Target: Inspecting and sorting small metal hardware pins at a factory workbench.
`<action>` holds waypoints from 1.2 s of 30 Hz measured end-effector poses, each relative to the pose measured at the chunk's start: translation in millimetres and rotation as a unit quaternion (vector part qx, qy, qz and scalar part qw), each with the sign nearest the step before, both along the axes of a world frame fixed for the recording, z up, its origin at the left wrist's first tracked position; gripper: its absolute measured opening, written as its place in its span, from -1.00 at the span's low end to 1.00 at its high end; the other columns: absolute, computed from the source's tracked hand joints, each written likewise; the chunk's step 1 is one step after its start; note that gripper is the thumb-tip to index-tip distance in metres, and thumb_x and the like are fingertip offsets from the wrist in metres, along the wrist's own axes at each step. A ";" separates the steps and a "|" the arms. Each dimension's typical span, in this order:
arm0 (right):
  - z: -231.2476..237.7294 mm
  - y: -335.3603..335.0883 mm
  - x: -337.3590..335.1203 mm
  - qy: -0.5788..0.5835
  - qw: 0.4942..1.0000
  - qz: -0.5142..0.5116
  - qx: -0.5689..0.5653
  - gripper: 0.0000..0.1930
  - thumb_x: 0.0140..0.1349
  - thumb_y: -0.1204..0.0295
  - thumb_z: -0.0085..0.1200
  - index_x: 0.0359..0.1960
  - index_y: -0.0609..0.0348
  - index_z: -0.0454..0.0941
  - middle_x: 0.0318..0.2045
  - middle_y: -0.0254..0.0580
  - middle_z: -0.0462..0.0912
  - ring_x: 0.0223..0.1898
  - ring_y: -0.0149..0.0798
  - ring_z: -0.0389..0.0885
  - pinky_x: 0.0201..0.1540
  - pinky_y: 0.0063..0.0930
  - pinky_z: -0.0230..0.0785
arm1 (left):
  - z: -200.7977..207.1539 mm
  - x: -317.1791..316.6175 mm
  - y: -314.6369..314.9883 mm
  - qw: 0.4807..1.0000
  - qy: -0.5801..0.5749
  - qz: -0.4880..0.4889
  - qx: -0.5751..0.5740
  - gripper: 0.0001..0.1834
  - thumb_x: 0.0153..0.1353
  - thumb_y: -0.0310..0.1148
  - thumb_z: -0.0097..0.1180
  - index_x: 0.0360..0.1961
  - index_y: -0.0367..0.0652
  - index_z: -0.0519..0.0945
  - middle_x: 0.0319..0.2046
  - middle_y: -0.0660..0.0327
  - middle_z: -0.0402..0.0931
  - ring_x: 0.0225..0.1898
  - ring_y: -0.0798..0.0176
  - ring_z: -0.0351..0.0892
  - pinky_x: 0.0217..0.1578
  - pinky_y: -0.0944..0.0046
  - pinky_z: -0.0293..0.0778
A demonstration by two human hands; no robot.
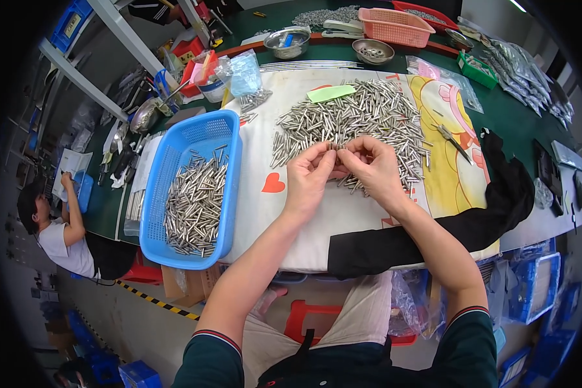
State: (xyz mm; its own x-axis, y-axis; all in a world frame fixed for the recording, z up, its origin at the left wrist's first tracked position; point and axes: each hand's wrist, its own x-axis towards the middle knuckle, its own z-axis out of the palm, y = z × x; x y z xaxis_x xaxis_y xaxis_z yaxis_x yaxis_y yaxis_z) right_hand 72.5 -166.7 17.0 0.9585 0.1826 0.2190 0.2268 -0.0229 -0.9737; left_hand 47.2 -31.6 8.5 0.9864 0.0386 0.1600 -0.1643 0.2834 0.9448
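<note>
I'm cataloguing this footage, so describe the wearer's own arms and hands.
The left hand and right hand are ungloved. The forearms are bare up to short, dark green sleeves, hemmed with thin red and white stripes.

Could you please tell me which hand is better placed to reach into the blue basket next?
Probably the left hand: the blue basket stands on that side, beyond the left forearm. The right hand is farther away, with the left one in between.
</note>
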 end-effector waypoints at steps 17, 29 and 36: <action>4.0 -9.5 8.1 0.018 0.997 0.019 -0.067 -0.79 -0.03 0.43 0.28 -0.51 0.29 0.49 -0.65 -0.44 0.44 -0.60 -0.61 0.32 -0.57 -0.71 0.21 | 4.1 -0.1 9.7 0.985 0.118 -0.101 -0.079 -0.78 0.29 -0.44 -0.11 -0.20 -0.36 0.52 -0.32 0.14 0.56 -0.32 0.31 0.61 -0.24 0.40 0.57; -3.4 -10.5 12.3 -0.017 0.998 0.011 -0.052 -0.79 -0.05 0.48 0.26 -0.40 0.33 0.53 -0.60 -0.43 0.47 -0.55 -0.61 0.32 -0.51 -0.71 0.23 | 2.4 1.3 8.4 0.985 0.123 -0.113 -0.052 -0.80 0.23 -0.52 -0.04 -0.17 -0.39 0.53 -0.29 0.14 0.56 -0.29 0.33 0.60 -0.20 0.41 0.55; 0.6 -10.0 6.9 -0.037 0.996 -0.003 -0.082 -0.83 -0.03 0.52 0.22 -0.38 0.34 0.59 -0.55 -0.31 0.58 -0.53 -0.56 0.42 -0.47 -0.68 0.32 | 5.5 -0.2 5.8 0.982 0.154 -0.107 -0.037 -0.80 0.23 -0.53 -0.04 -0.16 -0.39 0.53 -0.29 0.12 0.57 -0.29 0.33 0.60 -0.20 0.42 0.54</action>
